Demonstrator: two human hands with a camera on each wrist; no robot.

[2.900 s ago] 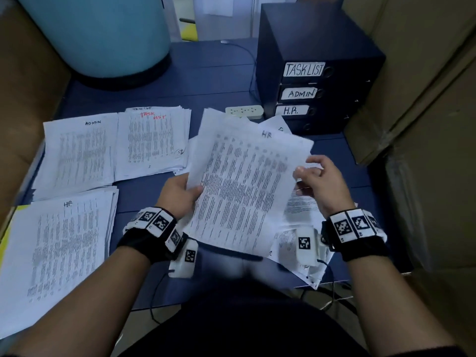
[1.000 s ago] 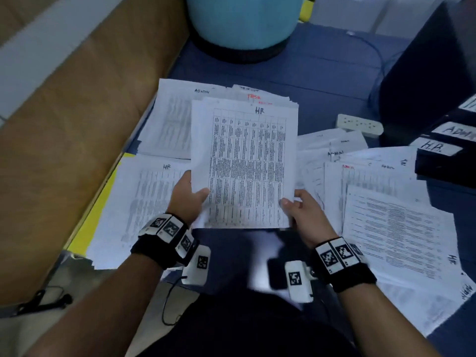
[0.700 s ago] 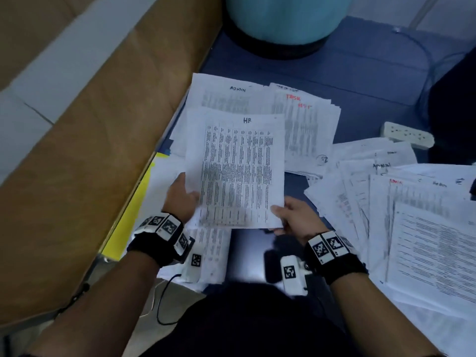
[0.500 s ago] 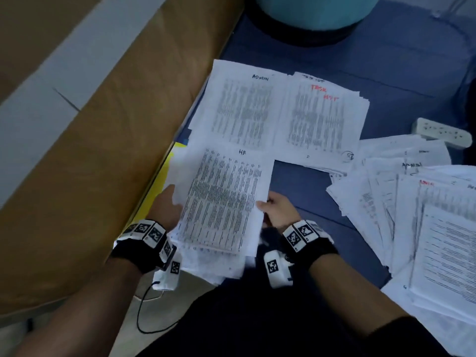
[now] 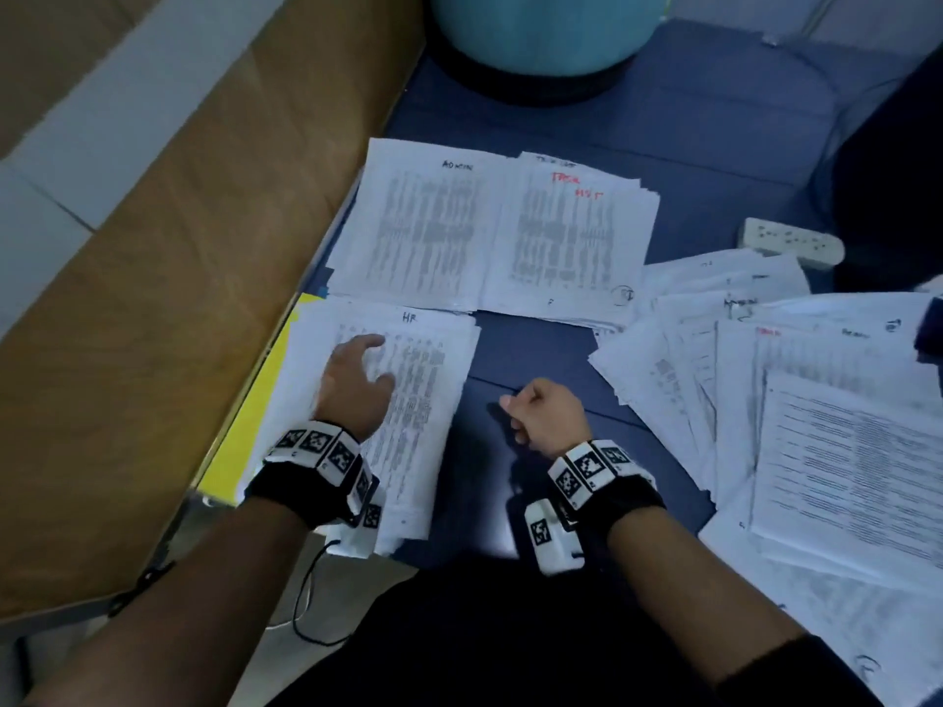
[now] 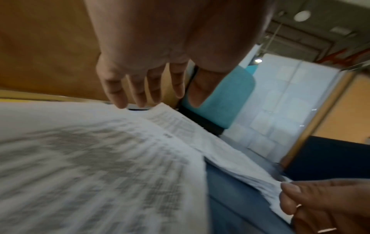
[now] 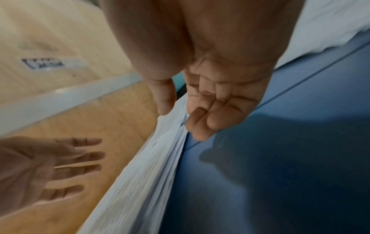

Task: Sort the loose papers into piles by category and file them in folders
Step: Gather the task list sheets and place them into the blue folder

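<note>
The HR pile (image 5: 418, 380) of printed sheets lies at the table's near left, over a yellow folder (image 5: 245, 431). My left hand (image 5: 357, 369) is spread above the pile's left half with straight fingers (image 6: 138, 95), holding nothing. My right hand (image 5: 541, 415) hovers over the bare blue table (image 5: 536, 349) just right of the pile, fingers curled (image 7: 200, 123) and empty. Behind the HR pile lie the ADMIN pile (image 5: 423, 232) and the red-marked task list pile (image 5: 566, 237). A wide heap of loose unsorted papers (image 5: 791, 400) covers the right side.
A wooden partition (image 5: 178, 298) borders the table on the left. A teal cylinder (image 5: 546, 28) stands at the back. A white power strip (image 5: 791, 242) lies behind the loose papers, beside a dark cabinet (image 5: 898, 170) at the far right.
Both hands carried an HR sheet leftward and laid it on the HR pile, then let go. The left hand now spreads over the pile and the right has drawn off to the right.
</note>
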